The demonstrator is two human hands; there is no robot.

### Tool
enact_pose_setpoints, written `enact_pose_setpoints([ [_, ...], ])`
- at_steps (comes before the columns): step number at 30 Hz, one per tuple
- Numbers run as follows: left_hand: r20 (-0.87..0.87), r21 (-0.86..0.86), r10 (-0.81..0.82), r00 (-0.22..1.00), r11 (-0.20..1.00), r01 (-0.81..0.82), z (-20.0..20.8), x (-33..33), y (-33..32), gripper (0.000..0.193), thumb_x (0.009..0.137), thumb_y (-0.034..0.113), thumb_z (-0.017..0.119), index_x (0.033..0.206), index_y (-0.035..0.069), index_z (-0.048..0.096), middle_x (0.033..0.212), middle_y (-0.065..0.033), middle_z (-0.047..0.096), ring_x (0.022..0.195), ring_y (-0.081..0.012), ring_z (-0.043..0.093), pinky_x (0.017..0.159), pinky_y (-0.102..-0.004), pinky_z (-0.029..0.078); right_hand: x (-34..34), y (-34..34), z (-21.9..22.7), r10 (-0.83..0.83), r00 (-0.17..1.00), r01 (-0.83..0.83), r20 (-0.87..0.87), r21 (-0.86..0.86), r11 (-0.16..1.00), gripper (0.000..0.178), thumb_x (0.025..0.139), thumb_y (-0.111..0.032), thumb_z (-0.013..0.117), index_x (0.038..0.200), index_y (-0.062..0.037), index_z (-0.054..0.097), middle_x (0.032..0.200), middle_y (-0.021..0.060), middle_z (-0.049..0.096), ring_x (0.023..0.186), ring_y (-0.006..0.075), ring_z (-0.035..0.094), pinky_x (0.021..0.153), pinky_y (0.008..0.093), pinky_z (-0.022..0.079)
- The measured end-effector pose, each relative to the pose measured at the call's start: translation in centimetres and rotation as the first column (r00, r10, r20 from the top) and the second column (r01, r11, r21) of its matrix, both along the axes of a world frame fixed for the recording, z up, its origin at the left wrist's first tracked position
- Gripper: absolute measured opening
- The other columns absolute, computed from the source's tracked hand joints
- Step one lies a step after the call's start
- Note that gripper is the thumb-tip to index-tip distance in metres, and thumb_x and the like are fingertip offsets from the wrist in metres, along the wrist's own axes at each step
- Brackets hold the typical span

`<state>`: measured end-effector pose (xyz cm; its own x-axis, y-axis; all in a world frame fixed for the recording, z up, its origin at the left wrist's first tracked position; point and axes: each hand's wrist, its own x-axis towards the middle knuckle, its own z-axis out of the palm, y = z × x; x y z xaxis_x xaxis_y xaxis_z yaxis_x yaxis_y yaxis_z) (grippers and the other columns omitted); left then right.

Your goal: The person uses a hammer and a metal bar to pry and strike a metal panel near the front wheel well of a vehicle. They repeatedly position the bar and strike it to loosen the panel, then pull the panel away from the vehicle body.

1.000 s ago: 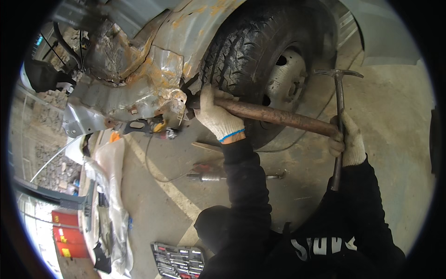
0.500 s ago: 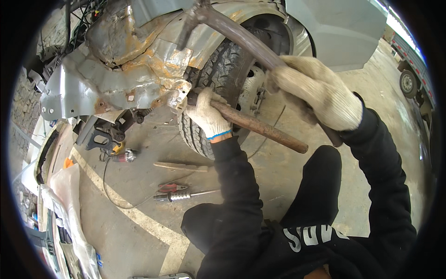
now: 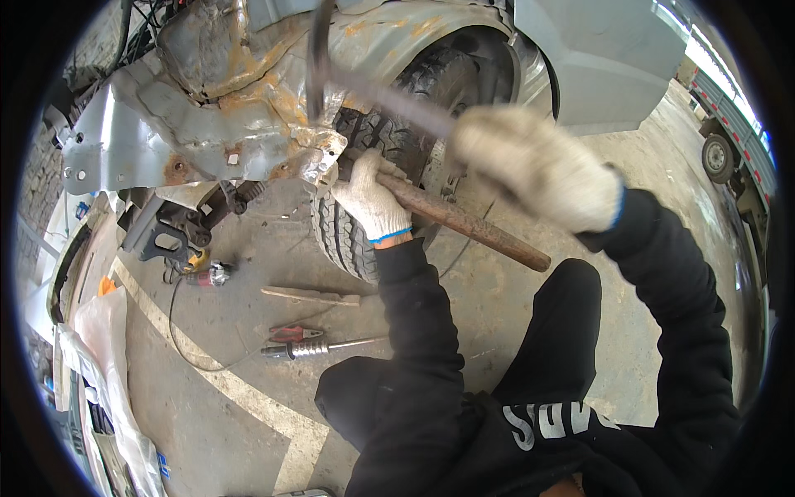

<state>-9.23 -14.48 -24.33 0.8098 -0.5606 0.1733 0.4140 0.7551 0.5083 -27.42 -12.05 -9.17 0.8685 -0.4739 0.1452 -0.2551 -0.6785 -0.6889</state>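
1. Since half a second ago, the right hand point(image 3: 530, 166), in a cream knit glove, has swung a bit to the left, and the dark metal hammer with a thin T-shaped head point(image 3: 318, 74) has gone with it.
2. Its fingers look curled around the hammer's handle, but blur hides each one.
3. The left hand point(image 3: 370, 195), in a cream glove with a blue edge, has its fingers wrapped around a long brown round stick point(image 3: 472, 224). The stick slants down to the right, in front of the wheel.
4. Next to the left hand is a bent grey metal panel with orange rust point(image 3: 199, 141). A black tyre with deep grooves point(image 3: 335, 236) sits behind that hand.
5. On the floor lie a flat pale wooden strip point(image 3: 310, 296), red-handled pliers point(image 3: 296, 334), a silver and black rod tool point(image 3: 310, 350) and a yellow and black power tool point(image 3: 199, 267).
6. The right glove covers some of the wheel. The left sleeve hides part of the floor.
7. The top of the hammer head is cut off. I cannot tell if its low tip touches the panel. The stick's far end is hidden by the glove and panel.
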Motion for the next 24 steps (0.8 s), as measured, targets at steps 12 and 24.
enact_pose_setpoints([
  [12,-0.052,-0.051,0.018,0.999,0.998,-0.021,0.7,0.4,-0.2,0.019,0.080,0.008,0.058,0.064,0.002,0.050,0.051,-0.0107,0.051,0.041,-0.0192,0.049,0.044,-0.0309,0.044,1.4,1.5,-0.8,-0.105,0.994,0.079,-0.011,-0.582,0.809,0.033,0.100,-0.024,0.045,0.120,0.0006,0.055,0.088,0.0116,0.066,0.073,0.0191,0.065,0.066,0.0283,0.053],
  [24,0.007,0.037,-0.105,0.994,0.994,0.105,-0.1,0.6,0.8,0.009,0.074,0.002,0.061,0.079,-0.001,0.054,0.053,-0.0109,0.053,0.041,-0.0193,0.048,0.042,-0.0314,0.042,0.6,-3.4,-3.4,0.354,0.782,-0.132,0.513,-0.419,0.898,0.050,0.102,-0.046,0.038,0.114,-0.0010,0.057,0.083,0.0063,0.056,0.064,0.0161,0.053,0.052,0.0267,0.044],
])
